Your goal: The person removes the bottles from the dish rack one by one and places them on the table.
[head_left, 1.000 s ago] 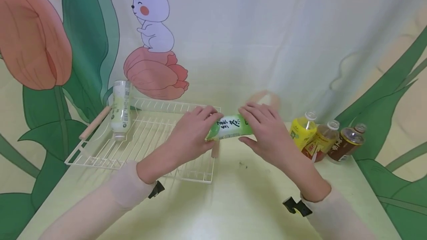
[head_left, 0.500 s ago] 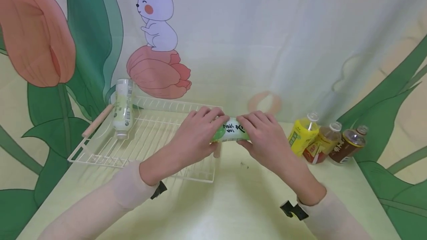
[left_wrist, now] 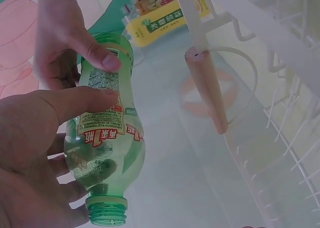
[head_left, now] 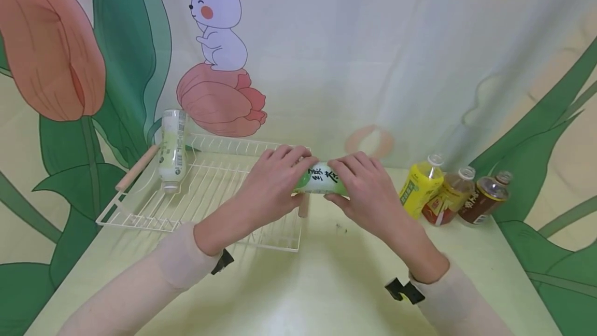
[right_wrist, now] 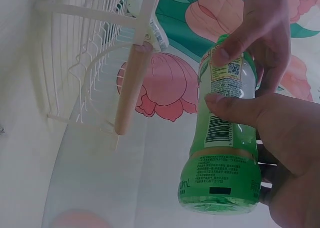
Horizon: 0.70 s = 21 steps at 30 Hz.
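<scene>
A green tea bottle lies sideways in the air above the table, gripped from both ends. My left hand holds its neck-side half, thumb pressed along the label. The left wrist view shows a green threaded neck with no cap visible on it. Around the base-side half curls my right hand; in the right wrist view its thumb lies by the barcode, and the green base points towards the camera. The fingers cover much of the bottle's middle.
Left stands a white wire rack with a wooden handle at each side. A pale green bottle leans neck-down in it. At right stand a yellow bottle, a red-labelled bottle and a brown-labelled bottle.
My right hand has shifted left along the bottle, so the two hands are closer together than a second ago. Both hands keep hold of the bottle; the rack and other bottles stay put.
</scene>
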Each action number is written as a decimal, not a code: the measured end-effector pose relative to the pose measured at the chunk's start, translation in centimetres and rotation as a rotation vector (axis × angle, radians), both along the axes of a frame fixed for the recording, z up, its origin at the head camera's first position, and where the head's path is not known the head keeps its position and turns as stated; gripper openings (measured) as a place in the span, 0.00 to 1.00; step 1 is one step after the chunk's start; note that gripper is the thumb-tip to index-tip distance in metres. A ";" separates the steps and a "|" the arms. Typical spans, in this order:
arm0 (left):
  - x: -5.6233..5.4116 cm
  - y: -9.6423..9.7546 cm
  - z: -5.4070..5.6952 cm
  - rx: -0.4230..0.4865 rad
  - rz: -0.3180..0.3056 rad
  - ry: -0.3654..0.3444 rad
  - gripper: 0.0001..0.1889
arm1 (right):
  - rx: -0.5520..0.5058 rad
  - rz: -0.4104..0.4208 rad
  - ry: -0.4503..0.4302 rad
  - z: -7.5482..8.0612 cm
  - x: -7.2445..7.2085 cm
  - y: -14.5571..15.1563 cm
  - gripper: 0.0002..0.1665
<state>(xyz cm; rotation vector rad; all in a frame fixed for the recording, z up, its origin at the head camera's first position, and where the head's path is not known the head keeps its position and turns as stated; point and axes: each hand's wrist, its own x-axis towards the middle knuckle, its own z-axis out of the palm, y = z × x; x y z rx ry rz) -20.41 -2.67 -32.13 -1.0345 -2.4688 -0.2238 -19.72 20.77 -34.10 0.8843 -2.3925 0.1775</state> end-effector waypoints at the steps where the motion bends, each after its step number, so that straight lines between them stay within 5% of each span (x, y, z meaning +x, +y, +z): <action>1: 0.0 0.0 0.0 0.002 -0.001 0.002 0.34 | -0.003 -0.001 -0.005 0.0 0.0 0.0 0.39; 9: -0.6 -0.3 0.3 0.009 -0.044 -0.012 0.35 | -0.031 0.015 0.001 -0.1 -0.1 0.3 0.41; 16: -1.4 -2.6 1.7 0.058 -0.169 -0.181 0.44 | -0.081 0.020 -0.059 -0.5 -0.3 1.2 0.41; 21: -1.9 -6.2 3.5 0.174 -0.094 -0.223 0.49 | -0.125 -0.019 -0.110 -1.2 -0.7 2.9 0.42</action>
